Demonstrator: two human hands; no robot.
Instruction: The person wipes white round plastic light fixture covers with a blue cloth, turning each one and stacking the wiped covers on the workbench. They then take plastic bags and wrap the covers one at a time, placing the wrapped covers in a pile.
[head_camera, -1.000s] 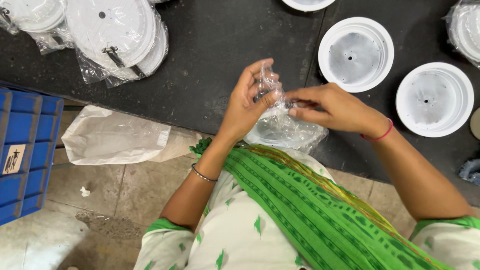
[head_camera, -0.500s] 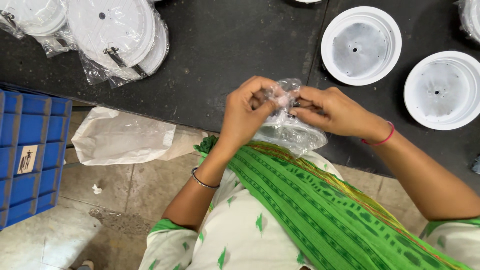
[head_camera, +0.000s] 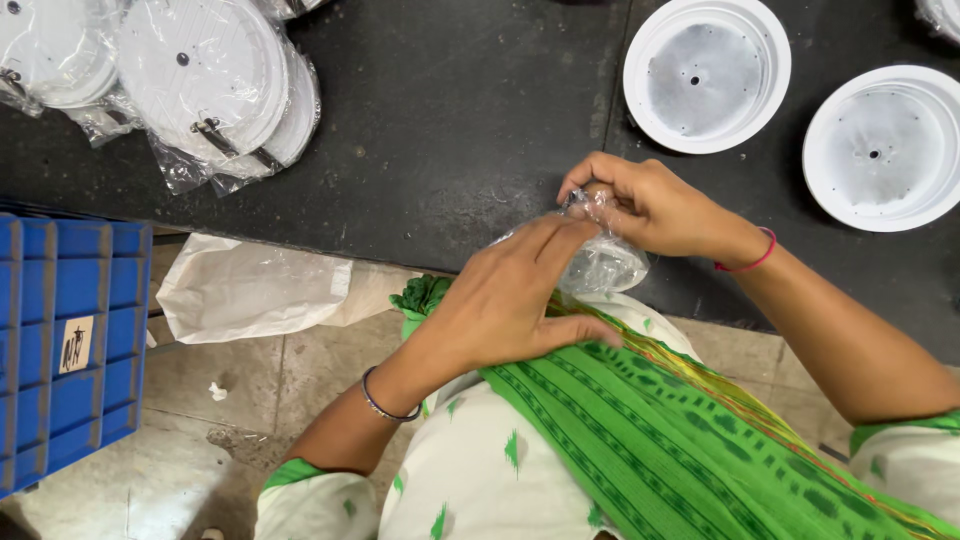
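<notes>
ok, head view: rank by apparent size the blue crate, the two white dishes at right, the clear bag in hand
1. blue crate, cut off by the frame
2. two white dishes, alike
3. clear bag, partly hidden by both hands

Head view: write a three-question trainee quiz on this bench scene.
1. True or false: both hands grip the clear plastic bag.
2. How many open white round housings lie on the black table right of the hands? A) two B) five
3. What blue thing stands at the left edge?

Key: 1 true: left hand and right hand pinch it. 2 A. 3 A blue crate.
</notes>
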